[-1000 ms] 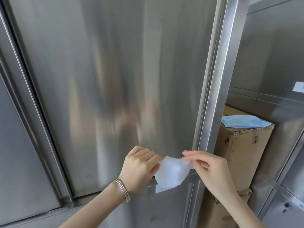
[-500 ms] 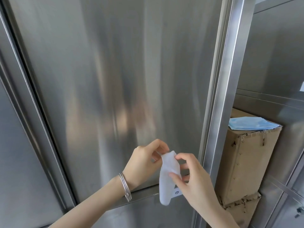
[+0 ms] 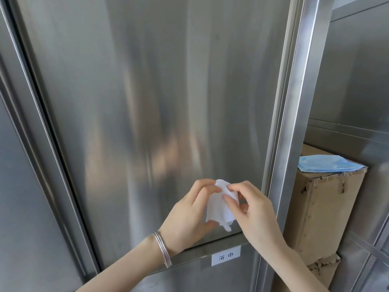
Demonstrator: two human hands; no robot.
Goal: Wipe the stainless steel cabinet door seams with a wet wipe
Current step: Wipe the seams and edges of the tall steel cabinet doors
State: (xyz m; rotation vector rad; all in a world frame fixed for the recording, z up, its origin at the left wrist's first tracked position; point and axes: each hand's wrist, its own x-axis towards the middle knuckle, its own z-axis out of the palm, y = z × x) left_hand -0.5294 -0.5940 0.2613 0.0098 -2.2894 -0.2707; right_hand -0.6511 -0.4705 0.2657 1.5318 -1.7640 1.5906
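A white wet wipe (image 3: 219, 205) hangs folded between both my hands, just in front of the lower part of the stainless steel cabinet door (image 3: 147, 102). My left hand (image 3: 189, 213), with a silver bangle on the wrist, pinches the wipe's top left edge. My right hand (image 3: 256, 211) pinches its top right and presses a finger across its front. The door's right vertical seam (image 3: 273, 144) runs just right of my hands. The left vertical seam (image 3: 48, 131) lies far to the left. Below my hands is the door's bottom edge (image 3: 221, 239).
A steel upright post (image 3: 299, 102) borders the door on the right. Beyond it, an open shelf holds a cardboard box (image 3: 328, 211) with blue face masks (image 3: 328, 164) on top. A white paper label (image 3: 226, 256) sticks to the rail below the door.
The wipe went from spread wide between my hands to folded narrow, then bunched higher up. My hands came together and rose slightly; the view shifted a little left.
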